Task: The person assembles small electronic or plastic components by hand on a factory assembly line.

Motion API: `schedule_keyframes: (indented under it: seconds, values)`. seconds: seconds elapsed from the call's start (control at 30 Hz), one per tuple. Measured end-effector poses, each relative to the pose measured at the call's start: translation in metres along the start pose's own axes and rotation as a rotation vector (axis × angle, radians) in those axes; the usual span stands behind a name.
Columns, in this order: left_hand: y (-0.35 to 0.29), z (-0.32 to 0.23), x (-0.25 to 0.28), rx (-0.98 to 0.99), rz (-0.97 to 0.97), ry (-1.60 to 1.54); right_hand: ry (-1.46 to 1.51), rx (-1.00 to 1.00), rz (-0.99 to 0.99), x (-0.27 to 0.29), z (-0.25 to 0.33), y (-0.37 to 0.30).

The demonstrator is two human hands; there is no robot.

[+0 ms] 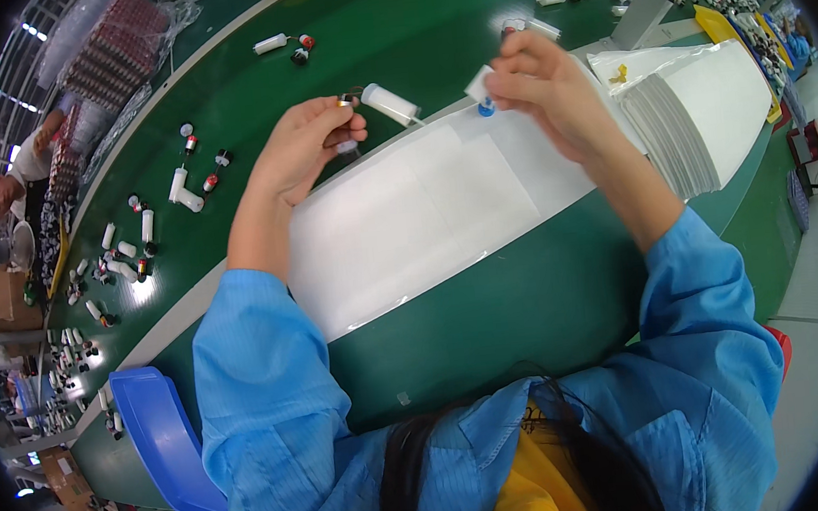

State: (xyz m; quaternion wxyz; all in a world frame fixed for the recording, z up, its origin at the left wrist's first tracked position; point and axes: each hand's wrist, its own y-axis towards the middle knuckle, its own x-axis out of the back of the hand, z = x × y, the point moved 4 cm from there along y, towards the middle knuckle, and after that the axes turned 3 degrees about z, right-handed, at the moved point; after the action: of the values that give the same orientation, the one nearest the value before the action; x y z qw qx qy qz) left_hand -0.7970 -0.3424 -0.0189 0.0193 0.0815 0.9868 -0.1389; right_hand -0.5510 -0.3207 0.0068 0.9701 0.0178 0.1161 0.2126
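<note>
My left hand (pixel 298 148) is closed, its thumb and finger pinching a small dark part (pixel 347 99) with a light band. Beside those fingertips is a white cylinder (pixel 388 103), seemingly joined to the part by a thin wire. A small greyish round piece (pixel 347 148) shows under the left fingers. To the right, my right hand (pixel 545 88) pinches a small white piece (pixel 479 84), slightly blurred, with a round blue spot (pixel 486 109) at its lower edge. Both hands are above the far edge of a long white sheet (pixel 405 207) with a clear, glossy border.
A fanned stack of white sheets (pixel 676 135) lies at the right. Beyond my hands, a green belt (pixel 250 104) carries scattered white cylinders with wired caps. A blue tray (pixel 156 424) sits at the left, and a metal post (pixel 654 0) stands far right. A person (pixel 27 172) is across the belt.
</note>
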Motion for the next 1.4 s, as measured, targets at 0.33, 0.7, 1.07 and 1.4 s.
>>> schedule_keyframes:
  seconds: [0.33, 0.7, 1.07, 1.4]
  values:
    - [0.067, 0.011, -0.102, 0.113, -0.044, 0.927, 0.376, 0.017, -0.035, 0.089, -0.018, 0.003]
    - [0.207, 0.029, -0.308, -0.034, 0.257, -0.193, 0.509, -0.082, -0.055, 0.339, -0.025, 0.002]
    - [0.191, -0.078, -0.391, -0.283, 0.343, -0.592, 0.571, 0.091, 0.087, 0.299, 0.097, 0.007]
    - [0.154, -0.12, -0.381, -0.317, 0.215, -0.441, 0.54, 0.033, -0.076, 0.261, 0.12, 0.011]
